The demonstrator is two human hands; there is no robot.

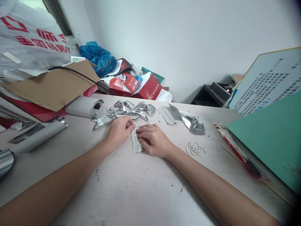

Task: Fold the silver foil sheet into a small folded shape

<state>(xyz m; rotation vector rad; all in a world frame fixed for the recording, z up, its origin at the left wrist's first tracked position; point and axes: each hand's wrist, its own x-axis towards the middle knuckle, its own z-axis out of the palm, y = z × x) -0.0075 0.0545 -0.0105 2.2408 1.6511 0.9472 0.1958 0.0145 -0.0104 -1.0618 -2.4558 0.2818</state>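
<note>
my L hand [120, 129] + R hand [154, 139]: fingers pinched on foil strip [135, 142] | flat on table [141, 188] | foil pile [127, 111] just behind | rubber bands [195, 148] near R

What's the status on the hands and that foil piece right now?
Left hand and right hand both pressing the foil packet flat on the table. Foil pile just behind. Rubber bands to the right, clear of hands.

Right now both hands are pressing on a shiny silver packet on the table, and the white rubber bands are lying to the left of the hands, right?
Not quite. The head view shows the white rubber bands lying to the right of the hands, not the left. The rest is right: the left hand and right hand are both pressing on the shiny silver packet on the table.
</note>
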